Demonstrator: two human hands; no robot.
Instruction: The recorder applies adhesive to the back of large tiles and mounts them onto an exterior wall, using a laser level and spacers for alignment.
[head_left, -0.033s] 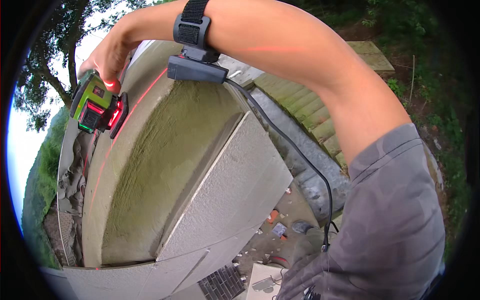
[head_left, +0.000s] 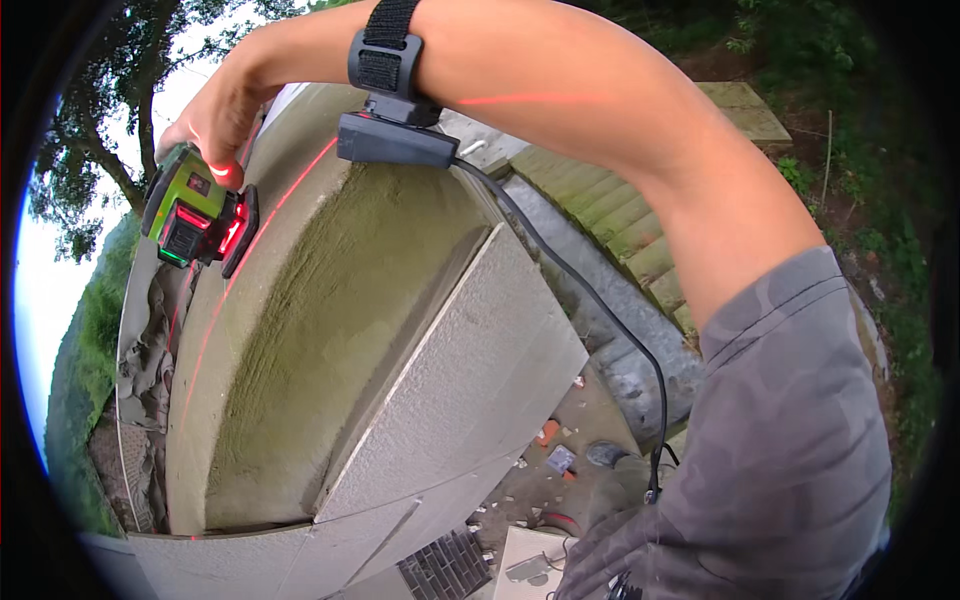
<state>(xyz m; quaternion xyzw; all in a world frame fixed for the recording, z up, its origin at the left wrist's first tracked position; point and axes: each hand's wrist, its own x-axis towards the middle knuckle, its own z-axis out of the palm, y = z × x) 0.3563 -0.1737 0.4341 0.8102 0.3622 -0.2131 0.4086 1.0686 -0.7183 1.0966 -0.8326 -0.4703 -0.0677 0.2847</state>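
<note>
My right hand reaches across to the upper left, its fingers closed around the top of a green and black laser level. The level's dark base is at the top of a curved cement-coated ledge; whether it bears fully on it I cannot tell. Its windows glow red, with a small green glow low down. A red laser line runs along the ledge, and another crosses my right forearm. A dark box is strapped at that wrist. My left hand is out of view.
From the wrist box a black cable hangs toward my body. Grey textured slabs face the wall below the ledge. Mossy steps lie to the right. Broken bits and a dark grille-like panel are on the ground below.
The red line on my right forearm stretches a little farther toward the wrist. The hand and laser level stay practically where they were.
</note>
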